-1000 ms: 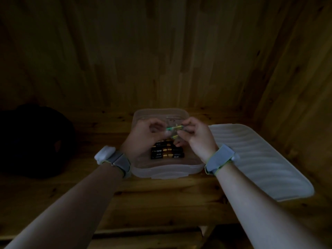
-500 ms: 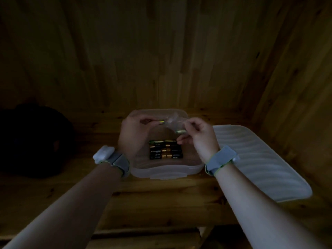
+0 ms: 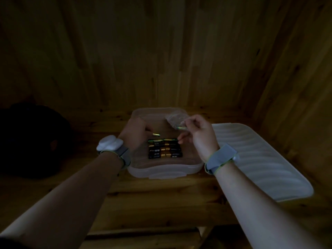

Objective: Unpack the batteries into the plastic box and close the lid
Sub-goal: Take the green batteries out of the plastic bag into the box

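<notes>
Head view is showing the left hand (image 3: 133,136) pinching a small, rigid, slick battery (image 3: 156,135) at its end over the plastic box (image 3: 165,169), while the right hand (image 3: 199,131) is pinching a flimsy, crinkly wrapper (image 3: 175,120) that looks best gripped by its edge.

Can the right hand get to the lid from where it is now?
Probably yes. The lid lies open-side on the wood just beside the right hand, nothing between them, but that hand holds the plastic wrapper and would need to drop it first.
</notes>
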The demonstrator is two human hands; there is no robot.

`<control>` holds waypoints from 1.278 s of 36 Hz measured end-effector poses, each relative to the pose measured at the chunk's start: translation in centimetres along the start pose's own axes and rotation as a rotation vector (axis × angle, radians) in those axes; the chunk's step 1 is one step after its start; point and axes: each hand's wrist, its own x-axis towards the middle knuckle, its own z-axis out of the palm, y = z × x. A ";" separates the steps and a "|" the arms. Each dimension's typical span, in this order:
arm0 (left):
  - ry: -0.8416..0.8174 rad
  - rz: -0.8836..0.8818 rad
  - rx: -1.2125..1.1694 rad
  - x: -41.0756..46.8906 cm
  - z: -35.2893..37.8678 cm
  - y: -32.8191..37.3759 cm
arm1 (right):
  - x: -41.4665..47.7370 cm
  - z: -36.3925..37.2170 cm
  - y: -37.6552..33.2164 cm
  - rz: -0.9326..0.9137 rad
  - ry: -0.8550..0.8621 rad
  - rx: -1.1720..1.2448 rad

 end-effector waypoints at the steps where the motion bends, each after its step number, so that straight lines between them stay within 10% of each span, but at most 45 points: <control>1: 0.003 -0.002 0.008 0.1 0.2 -0.1 | 0.0 0.0 0.0 -0.004 0.003 -0.005; 35: -0.039 -0.066 0.163 0.3 0.8 -0.3 | 0.1 -0.2 0.2 -0.021 0.003 -0.031; 46: 0.253 0.090 -0.514 -1.3 -0.6 1.3 | -0.4 -0.4 -0.2 -0.056 -0.040 -0.134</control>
